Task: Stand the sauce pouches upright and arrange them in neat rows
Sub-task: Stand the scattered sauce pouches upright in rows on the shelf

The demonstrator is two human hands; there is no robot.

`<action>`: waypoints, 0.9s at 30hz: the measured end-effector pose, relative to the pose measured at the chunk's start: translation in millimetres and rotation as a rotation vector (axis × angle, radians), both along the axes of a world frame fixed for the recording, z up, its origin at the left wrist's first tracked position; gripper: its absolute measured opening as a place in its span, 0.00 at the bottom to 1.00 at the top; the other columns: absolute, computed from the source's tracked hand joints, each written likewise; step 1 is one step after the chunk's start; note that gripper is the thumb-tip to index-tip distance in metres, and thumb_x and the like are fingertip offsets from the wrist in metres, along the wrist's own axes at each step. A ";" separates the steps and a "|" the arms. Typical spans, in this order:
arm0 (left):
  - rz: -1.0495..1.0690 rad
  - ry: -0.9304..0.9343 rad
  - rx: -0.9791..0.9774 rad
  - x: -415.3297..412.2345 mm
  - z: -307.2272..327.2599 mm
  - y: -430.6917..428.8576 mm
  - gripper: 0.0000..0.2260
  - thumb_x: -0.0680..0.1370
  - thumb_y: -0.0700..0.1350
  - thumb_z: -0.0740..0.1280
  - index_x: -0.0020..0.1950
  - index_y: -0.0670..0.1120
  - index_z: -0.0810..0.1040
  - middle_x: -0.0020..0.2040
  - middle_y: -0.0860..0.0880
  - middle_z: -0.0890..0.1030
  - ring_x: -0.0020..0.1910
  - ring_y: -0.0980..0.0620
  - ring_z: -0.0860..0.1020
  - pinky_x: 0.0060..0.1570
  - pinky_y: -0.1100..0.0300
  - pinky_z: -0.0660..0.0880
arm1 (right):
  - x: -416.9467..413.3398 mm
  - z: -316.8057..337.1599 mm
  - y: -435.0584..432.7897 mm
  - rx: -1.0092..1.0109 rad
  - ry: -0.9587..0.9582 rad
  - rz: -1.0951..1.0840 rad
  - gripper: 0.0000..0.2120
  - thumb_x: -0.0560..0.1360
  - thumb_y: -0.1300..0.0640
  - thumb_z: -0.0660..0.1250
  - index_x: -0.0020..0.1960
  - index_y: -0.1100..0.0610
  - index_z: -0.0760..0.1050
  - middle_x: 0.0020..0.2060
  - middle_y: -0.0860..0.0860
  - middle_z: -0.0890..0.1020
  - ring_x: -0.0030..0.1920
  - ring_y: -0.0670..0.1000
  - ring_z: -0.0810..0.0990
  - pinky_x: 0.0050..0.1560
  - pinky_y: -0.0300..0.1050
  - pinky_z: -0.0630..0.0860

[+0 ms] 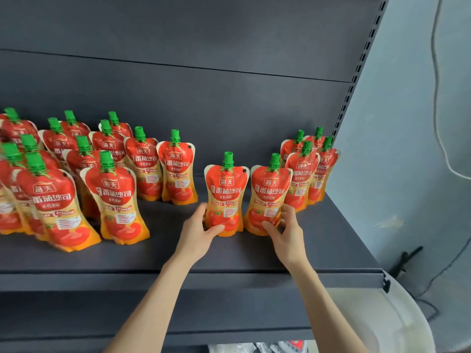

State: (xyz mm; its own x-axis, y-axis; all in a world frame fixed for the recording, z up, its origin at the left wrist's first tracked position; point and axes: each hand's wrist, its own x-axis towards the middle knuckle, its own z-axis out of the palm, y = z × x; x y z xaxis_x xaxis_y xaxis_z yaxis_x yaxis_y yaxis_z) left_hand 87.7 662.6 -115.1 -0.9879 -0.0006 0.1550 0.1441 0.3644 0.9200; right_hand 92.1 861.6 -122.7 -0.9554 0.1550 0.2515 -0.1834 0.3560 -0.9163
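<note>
- Two bare arms reach up from the bottom to the front part of the dark shelf [331,240].
- The left hand [201,229] holds the low part of the first pouch [225,192]. Its grip is clamped on it, with the thumb across the front and the fingers round the left side.
- The right hand [286,229] holds the low part of the second pouch [270,192], just beside the first. Its grip is clamped too, with the thumb on the front and the fingers round the right side.
- Both pouches stand up on the shelf with green caps on top and labels facing out.
- I think the step in hand is setting these two straight in the gap in the middle.
- Next, the hands need to slide them in line with the others. Then they should let go softly so nothing tips.
- Further back on the left, a big bunch of pouches [109,189] stands in rows, and some lean a bit.
- On the right, a small bunch of pouches [302,174] stands near the shelf's end.
- Behind it all is the dark back wall [229,98].
</note>
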 end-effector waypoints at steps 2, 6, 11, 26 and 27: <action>0.000 0.004 -0.008 -1.4 -0.3 -2.6 0.20 0.75 0.42 0.69 0.65 0.46 0.68 0.59 0.52 0.76 0.55 0.58 0.73 0.53 0.64 0.69 | -2.7 0.7 -0.2 0.020 -0.015 0.009 0.17 0.75 0.62 0.67 0.60 0.52 0.65 0.54 0.48 0.78 0.54 0.48 0.77 0.53 0.39 0.73; -0.004 -0.008 -0.042 -1.9 -1.8 -1.8 0.22 0.76 0.43 0.68 0.67 0.47 0.65 0.63 0.50 0.74 0.60 0.54 0.73 0.56 0.62 0.68 | -5.3 -4.0 -1.3 0.106 -0.045 -0.034 0.20 0.76 0.55 0.66 0.65 0.48 0.64 0.59 0.49 0.78 0.60 0.54 0.75 0.60 0.57 0.74; 0.008 -0.026 -0.058 -3.3 -4.8 -1.0 0.21 0.76 0.43 0.68 0.67 0.46 0.66 0.64 0.48 0.75 0.63 0.50 0.73 0.56 0.61 0.69 | -5.5 -3.8 -2.7 0.130 -0.047 -0.057 0.20 0.76 0.56 0.66 0.66 0.51 0.64 0.59 0.50 0.77 0.60 0.56 0.75 0.60 0.55 0.74; 0.108 0.281 -0.263 84.2 18.5 -23.9 0.10 0.76 0.43 0.67 0.57 0.49 0.77 0.52 0.56 0.78 0.55 0.59 0.75 0.54 0.66 0.69 | 54.5 25.2 -34.5 0.079 0.104 -0.050 0.06 0.76 0.60 0.65 0.48 0.49 0.76 0.47 0.46 0.80 0.50 0.46 0.78 0.50 0.43 0.75; 0.105 0.297 -0.267 91.9 24.7 -31.0 0.09 0.76 0.43 0.67 0.56 0.49 0.77 0.50 0.57 0.79 0.53 0.60 0.76 0.52 0.68 0.69 | 60.3 30.6 -42.9 0.087 0.121 -0.019 0.06 0.76 0.61 0.65 0.48 0.51 0.77 0.46 0.46 0.81 0.48 0.46 0.78 0.48 0.40 0.75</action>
State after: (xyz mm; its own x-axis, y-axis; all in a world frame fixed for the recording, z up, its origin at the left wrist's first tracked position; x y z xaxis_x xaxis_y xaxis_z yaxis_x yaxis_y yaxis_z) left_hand 179.6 631.6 -90.4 -0.8970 -0.0206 0.4415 0.3379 0.6120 0.7150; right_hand 152.4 818.7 -92.1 -0.9143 0.1457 0.3780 -0.2831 0.4377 -0.8534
